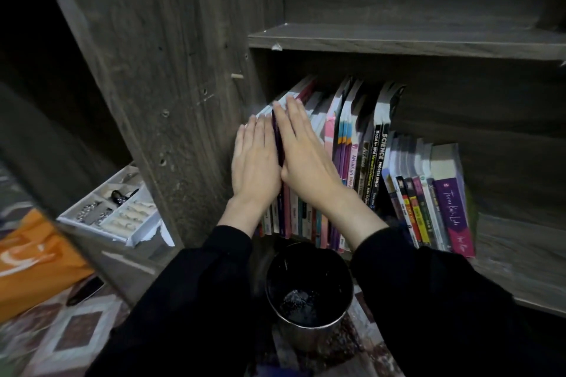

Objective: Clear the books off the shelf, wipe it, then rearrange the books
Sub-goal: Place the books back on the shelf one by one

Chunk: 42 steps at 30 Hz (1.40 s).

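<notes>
Thin purple book [278, 144] upright between flat left hand [255, 159] and right hand [303, 153].

Tall books [352, 138] stand on the lower shelf board [520, 254] against the side panel [171, 70] at their left, with shorter books [428, 202] just to their right and the upper shelf board [398, 40] above. The left hand [255, 162] and right hand [306, 153] lie flat on the leftmost books, side by side. In front of the shelf stands a pail [309, 291] — left of the panel lies a compartment tray [113, 208], a bag [30, 260] before it.
</notes>
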Tool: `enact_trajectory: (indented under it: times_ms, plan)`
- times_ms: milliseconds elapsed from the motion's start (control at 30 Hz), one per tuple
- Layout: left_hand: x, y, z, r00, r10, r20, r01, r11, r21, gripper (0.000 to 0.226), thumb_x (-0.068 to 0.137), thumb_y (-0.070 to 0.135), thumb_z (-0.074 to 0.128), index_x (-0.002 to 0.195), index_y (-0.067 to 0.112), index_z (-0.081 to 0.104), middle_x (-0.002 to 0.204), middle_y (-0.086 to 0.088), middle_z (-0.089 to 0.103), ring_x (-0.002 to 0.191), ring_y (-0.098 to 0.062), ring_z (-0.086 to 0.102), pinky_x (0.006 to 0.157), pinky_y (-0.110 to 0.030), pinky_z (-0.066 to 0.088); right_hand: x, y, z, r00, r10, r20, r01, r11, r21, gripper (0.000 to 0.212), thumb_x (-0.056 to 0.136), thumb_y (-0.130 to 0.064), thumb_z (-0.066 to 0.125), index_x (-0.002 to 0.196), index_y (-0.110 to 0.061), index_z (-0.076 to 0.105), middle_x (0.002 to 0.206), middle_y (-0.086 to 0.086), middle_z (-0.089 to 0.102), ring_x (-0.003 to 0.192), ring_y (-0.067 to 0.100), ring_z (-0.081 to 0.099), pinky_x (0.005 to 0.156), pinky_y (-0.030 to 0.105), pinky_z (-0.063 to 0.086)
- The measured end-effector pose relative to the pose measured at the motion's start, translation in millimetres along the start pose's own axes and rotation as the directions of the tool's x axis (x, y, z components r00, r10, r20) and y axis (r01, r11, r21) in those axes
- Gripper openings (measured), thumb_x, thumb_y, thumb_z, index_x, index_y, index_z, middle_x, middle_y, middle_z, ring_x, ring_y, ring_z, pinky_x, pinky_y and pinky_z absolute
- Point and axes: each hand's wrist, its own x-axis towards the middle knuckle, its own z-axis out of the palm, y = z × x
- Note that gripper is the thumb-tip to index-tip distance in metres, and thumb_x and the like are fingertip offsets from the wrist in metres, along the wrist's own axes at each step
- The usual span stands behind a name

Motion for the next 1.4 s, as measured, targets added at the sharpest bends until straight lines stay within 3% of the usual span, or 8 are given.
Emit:
enact_trajectory:
  times_ms: [200, 633, 833, 933, 1067, 1233, 1300, 1400]
  plan:
    - [0, -3, 1, 0.999, 0.022, -0.028, -0.024, 0.997, -0.072, 0.060, 0.093, 0.016, 0.052, 0.145, -0.006, 0.030, 0.148, -0.021, 0.037, 0.141, -0.031, 0.029, 0.120, -0.038, 0.009, 10, -2, -11, 0.993, 0.052, 0.109, -0.059, 0.996, 0.062, 0.080, 0.085, 0.004, 0.051, 0.153, -0.007, 0.011, 0.161, 0.013, 0.004, 0.149, 0.023, 0.005, 0.119, 0.030, 0.013]
    - [-19, -2, -6, 0.995, -0.012, -0.097, -0.005, 0.985, -0.172, 0.058, 0.078, 0.002, 0.060, 0.134, -0.009, 0.046, 0.136, -0.025, 0.049, 0.130, -0.037, 0.043, 0.114, -0.046, 0.028, 8, 0, -19, 0.985, 0.041, 0.168, -0.047, 0.999, 0.028, 0.081, 0.086, 0.007, 0.049, 0.154, -0.013, 0.009, 0.162, 0.007, 0.001, 0.148, 0.019, 0.009, 0.108, 0.032, 0.034]
    - [-51, -4, -13, 0.990, -0.038, -0.137, 0.016, 0.987, -0.159, 0.064, 0.075, 0.011, 0.038, 0.136, -0.009, 0.042, 0.140, -0.025, 0.045, 0.133, -0.037, 0.039, 0.114, -0.047, 0.028, 8, 0, -20, 0.981, 0.048, 0.189, -0.048, 0.999, -0.003, 0.090, 0.081, 0.011, 0.052, 0.154, -0.014, 0.007, 0.162, 0.006, -0.002, 0.148, 0.020, 0.011, 0.100, 0.030, 0.041]
    - [-68, -6, -13, 0.986, -0.053, -0.160, 0.027, 0.987, -0.157, 0.066, 0.075, 0.012, 0.035, 0.138, -0.007, 0.041, 0.143, -0.023, 0.043, 0.135, -0.036, 0.037, 0.115, -0.045, 0.024, 7, -1, -21, 0.978, 0.060, 0.202, -0.060, 0.998, -0.006, 0.092, 0.080, 0.012, 0.053, 0.154, -0.014, 0.005, 0.162, 0.006, -0.004, 0.148, 0.020, 0.008, 0.105, 0.030, 0.037]
    - [-74, -8, -10, 0.980, -0.054, -0.193, 0.030, 0.991, -0.129, 0.067, 0.072, 0.002, 0.057, 0.137, -0.005, 0.044, 0.143, -0.023, 0.044, 0.135, -0.035, 0.038, 0.115, -0.044, 0.022, 4, -4, -21, 0.974, 0.088, 0.207, -0.110, 0.989, 0.095, 0.089, 0.082, 0.013, 0.048, 0.154, -0.016, 0.005, 0.162, 0.005, -0.005, 0.149, 0.019, -0.002, 0.115, 0.027, 0.015]
    - [-73, -6, -4, 0.966, -0.075, -0.247, 0.035, 0.986, -0.165, 0.060, 0.083, 0.022, 0.056, 0.137, -0.002, 0.044, 0.143, -0.021, 0.043, 0.136, -0.031, 0.031, 0.117, -0.043, 0.015, -23, -8, -5, 0.974, 0.137, -0.178, -0.062, 0.925, 0.374, 0.073, 0.077, 0.016, 0.039, 0.145, -0.012, 0.038, 0.149, 0.008, 0.039, 0.139, 0.014, 0.032, 0.116, 0.024, 0.023]
    - [-74, -5, -3, 0.964, -0.085, -0.253, 0.040, 0.983, -0.178, 0.060, 0.082, 0.019, 0.058, 0.137, -0.002, 0.044, 0.143, -0.021, 0.043, 0.137, -0.030, 0.029, 0.117, -0.043, 0.015, -34, -10, 5, 0.984, 0.141, -0.112, -0.075, 0.886, 0.458, 0.072, 0.079, 0.016, 0.038, 0.144, -0.013, 0.040, 0.147, 0.004, 0.043, 0.137, 0.007, 0.033, 0.116, 0.020, 0.022]
    - [-85, -4, -3, 0.958, -0.099, -0.268, 0.048, 0.981, -0.191, 0.060, 0.080, 0.015, 0.057, 0.136, -0.002, 0.044, 0.144, -0.021, 0.042, 0.136, -0.030, 0.029, 0.116, -0.042, 0.017, -45, -12, 16, 0.996, 0.045, 0.075, -0.076, 0.870, 0.487, 0.068, 0.083, -0.004, 0.037, 0.149, -0.017, 0.033, 0.158, -0.001, 0.025, 0.142, 0.002, 0.018, 0.113, 0.011, 0.012]
